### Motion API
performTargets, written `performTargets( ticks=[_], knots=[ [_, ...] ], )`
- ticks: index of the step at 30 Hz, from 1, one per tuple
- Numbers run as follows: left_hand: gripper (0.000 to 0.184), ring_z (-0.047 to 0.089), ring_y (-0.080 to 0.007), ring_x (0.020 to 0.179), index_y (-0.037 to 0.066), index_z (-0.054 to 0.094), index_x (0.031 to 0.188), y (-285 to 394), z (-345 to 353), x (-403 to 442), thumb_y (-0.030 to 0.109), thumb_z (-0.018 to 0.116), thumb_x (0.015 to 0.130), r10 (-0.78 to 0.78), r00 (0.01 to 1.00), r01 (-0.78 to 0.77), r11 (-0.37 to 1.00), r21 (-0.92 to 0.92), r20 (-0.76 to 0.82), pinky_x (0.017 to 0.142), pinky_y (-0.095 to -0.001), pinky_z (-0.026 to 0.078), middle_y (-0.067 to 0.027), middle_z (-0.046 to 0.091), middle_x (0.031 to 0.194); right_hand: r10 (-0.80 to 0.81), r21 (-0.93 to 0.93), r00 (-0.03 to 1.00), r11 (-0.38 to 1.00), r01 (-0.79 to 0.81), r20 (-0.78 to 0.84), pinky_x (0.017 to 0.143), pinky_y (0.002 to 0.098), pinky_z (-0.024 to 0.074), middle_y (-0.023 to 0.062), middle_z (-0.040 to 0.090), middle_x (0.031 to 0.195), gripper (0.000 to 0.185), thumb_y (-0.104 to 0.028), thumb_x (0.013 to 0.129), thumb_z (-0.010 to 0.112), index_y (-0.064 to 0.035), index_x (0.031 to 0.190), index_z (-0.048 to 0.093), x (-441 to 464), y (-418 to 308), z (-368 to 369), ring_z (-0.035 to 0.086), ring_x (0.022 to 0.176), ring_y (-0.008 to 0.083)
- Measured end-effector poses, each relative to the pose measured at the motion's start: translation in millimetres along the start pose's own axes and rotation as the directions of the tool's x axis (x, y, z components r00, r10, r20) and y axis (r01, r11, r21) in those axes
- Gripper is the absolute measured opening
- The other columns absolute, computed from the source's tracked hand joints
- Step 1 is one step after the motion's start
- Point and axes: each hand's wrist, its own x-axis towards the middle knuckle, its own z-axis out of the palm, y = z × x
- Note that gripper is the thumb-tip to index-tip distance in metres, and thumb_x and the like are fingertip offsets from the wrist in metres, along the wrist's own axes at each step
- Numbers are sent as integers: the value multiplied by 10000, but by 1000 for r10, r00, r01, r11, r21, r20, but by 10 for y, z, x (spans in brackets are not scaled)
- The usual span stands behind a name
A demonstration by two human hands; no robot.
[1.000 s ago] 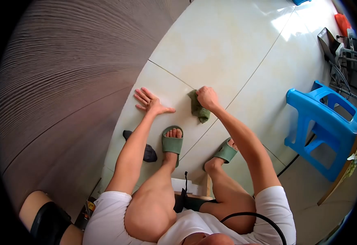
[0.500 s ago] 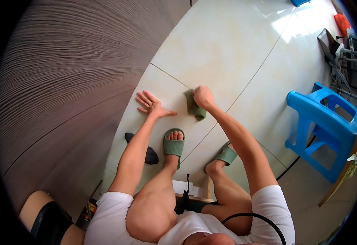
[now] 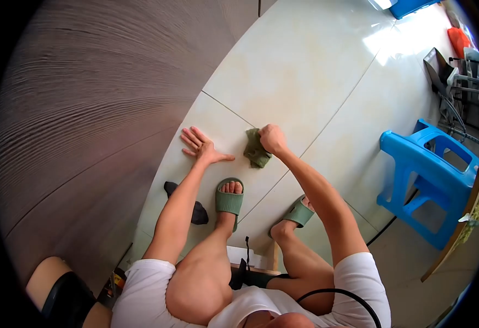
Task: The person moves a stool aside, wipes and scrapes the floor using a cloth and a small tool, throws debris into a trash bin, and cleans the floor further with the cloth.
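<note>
My left hand [image 3: 204, 150] lies flat on the pale floor tiles [image 3: 283, 71], its fingers spread and nothing in it. A crumpled olive-green cloth [image 3: 257, 150] is on the tiles to its right. My right hand [image 3: 273, 139] is closed in a fist on the cloth's right edge, so that part is hidden by the fingers. Under my left forearm lies a dark sock-like piece of fabric [image 3: 200, 214], partly covered by the arm. My feet, in green slippers [image 3: 229, 203], are on the floor just below the hands.
A brown wood-grain panel [image 3: 102, 82] borders the floor on the left. On the right stand a blue plastic stool [image 3: 442, 164] and a wooden board edge [image 3: 453, 246]. Dark metal-framed gear [image 3: 458, 82] and an orange-red bag [image 3: 458, 41] are at the upper right.
The green cloth is flatter and spreads further left below my right fist, where before it was a longer roll. The left hand stays on the floor, while the view has shifted slightly.
</note>
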Motion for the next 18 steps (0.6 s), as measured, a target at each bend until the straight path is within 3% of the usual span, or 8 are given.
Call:
performTargets(
  ticks=[2,5,8,13,18],
  knots=[
    [1744,-289,-433,1401,-23,-323,1413,-2,-9,-11,549,938,352,-1,1000,1,1000,9,5,1092,-675,-43,-288,-302,1507,67,-38,996,997,-65,53,787,469,527,231,679,963,274,-250,894,602,4,883,703,-60,-48,-73,651,924,406],
    [1739,-288,-435,1401,-26,-320,1413,-46,31,38,545,938,356,2,1000,-2,1000,-21,11,1091,-676,-40,-284,-304,1508,-7,-64,1000,998,5,-28,776,469,530,233,680,956,271,-247,893,597,1,900,706,87,-457,-40,655,914,404],
    [1737,-283,-435,1403,-26,-319,1414,-71,61,65,542,937,357,5,1000,-5,1000,-1,14,1089,-680,-38,-281,-301,1511,-5,-35,1000,999,4,-9,765,468,534,236,681,933,264,-238,891,592,-1,895,710,220,-636,28,660,887,405],
    [1741,-276,-439,1405,-30,-326,1408,-19,0,-10,544,937,356,22,1000,-22,999,-24,0,1078,-696,-35,-286,-299,1510,-11,-69,999,997,14,49,756,467,537,235,682,900,275,-243,887,585,1,870,713,36,-77,-40,662,862,411],
    [1747,-271,-443,1406,-33,-320,1410,-87,51,49,548,938,346,38,999,-38,999,-34,-1,1077,-699,-31,-289,-296,1510,-40,-45,998,998,38,-41,755,465,536,240,680,893,282,-245,882,589,9,866,710,130,-487,-1,658,866,418]
  ],
)
